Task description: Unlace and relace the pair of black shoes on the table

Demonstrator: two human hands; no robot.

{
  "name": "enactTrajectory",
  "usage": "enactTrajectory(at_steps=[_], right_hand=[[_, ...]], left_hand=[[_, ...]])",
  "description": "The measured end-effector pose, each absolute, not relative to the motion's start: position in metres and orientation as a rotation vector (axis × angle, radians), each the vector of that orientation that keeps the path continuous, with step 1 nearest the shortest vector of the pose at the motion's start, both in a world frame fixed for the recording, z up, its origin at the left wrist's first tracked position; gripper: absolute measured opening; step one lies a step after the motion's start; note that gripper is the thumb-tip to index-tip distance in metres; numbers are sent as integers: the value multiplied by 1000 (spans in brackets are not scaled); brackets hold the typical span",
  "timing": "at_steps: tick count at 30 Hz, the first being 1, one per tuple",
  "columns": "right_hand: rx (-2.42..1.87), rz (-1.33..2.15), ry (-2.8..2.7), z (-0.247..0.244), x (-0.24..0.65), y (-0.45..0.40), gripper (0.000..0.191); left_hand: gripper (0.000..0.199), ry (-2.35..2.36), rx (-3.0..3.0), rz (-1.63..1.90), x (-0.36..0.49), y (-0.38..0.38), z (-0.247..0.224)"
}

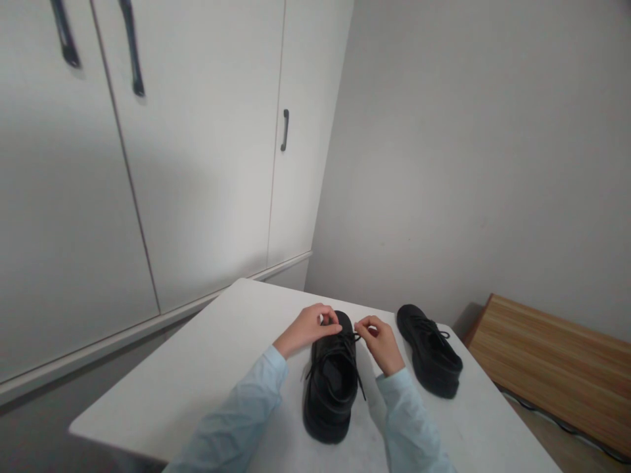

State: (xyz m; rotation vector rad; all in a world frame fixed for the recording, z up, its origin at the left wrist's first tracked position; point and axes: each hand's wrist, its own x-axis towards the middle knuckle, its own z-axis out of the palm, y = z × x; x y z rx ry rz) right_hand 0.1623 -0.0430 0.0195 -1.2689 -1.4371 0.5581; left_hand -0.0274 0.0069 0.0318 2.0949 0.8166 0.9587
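Note:
A black lace-up shoe [331, 420] stands on the white table, its toe pointing away from me and its heel towards me. My left hand [315, 323] is at the upper left of the shoe, thumb and index fingertips close together over the toe end of the lacing. Whatever lies between them is too small to make out. On the other side, my right hand [375, 334] pinches a black shoelace [357, 337] beside the lacing. Loose lace ends hang down both sides of the shoe opening.
A second black shoe [430, 355], with its lace tied in a bow, stands to the right on the white table [197, 387]. White cabinet doors [207, 164] with dark handles rise at the left. A wooden board or low furniture top [557, 361] is at the right, with a cable below.

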Motion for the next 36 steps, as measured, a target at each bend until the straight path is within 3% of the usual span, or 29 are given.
enactTrajectory(at_steps=[8,17,30,36], right_hand=[[-1348,608,-1716,19,159,-47,18],[-1320,780,-1705,11,161,-44,25],[-1323,686,-1709,16,163,-46,26],[-1440,912,-1562,28,176,-54,28]], left_hand=[[23,866,2277,840,-23,5,25],[12,850,2270,783,-20,2,30],[12,763,2298,701,-30,7,28],[12,789,2239,591,-43,14,30]])
